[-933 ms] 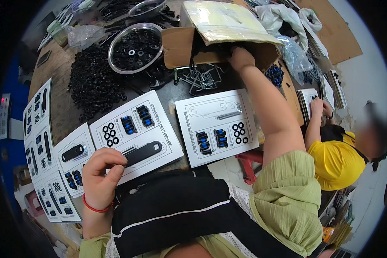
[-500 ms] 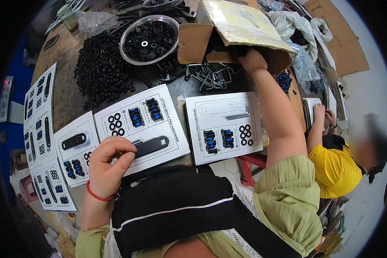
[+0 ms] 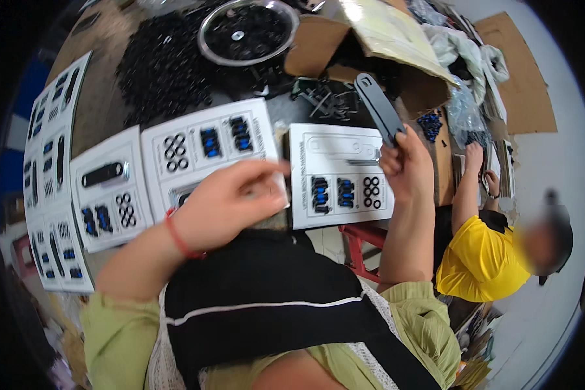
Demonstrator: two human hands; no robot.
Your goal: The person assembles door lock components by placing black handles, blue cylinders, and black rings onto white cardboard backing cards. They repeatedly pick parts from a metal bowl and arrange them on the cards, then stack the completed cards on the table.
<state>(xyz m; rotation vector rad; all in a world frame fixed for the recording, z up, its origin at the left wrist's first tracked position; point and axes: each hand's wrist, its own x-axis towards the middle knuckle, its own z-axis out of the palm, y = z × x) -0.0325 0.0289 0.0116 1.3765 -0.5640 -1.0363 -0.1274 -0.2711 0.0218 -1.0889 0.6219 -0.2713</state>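
My right hand (image 3: 406, 166) grips one end of a flat black wrench (image 3: 378, 107), a long bar with rounded ends and a slot near its upper end. It is held tilted above the far right corner of a white hardware card (image 3: 335, 221). That card carries blue-banded bolts, black rings, hex keys and a bare printed outline of a long bar. Empty, with thumb and forefinger apart, my left hand (image 3: 240, 195) reaches toward the card's left edge, slightly blurred. It partly covers a second card (image 3: 205, 175) holding bolts and rings.
More filled cards (image 3: 114, 182) lie at the left. Behind them are a heap of small black parts (image 3: 159, 68), a metal bowl (image 3: 289, 39) of black rings and loose hex keys (image 3: 328, 101). An opened cardboard box (image 3: 429, 97) stands far right. A person in yellow (image 3: 481, 253) works at right.
My right hand has come out of the cardboard box with the flat black wrench. My left hand has left the wrench on the second card and moved right.
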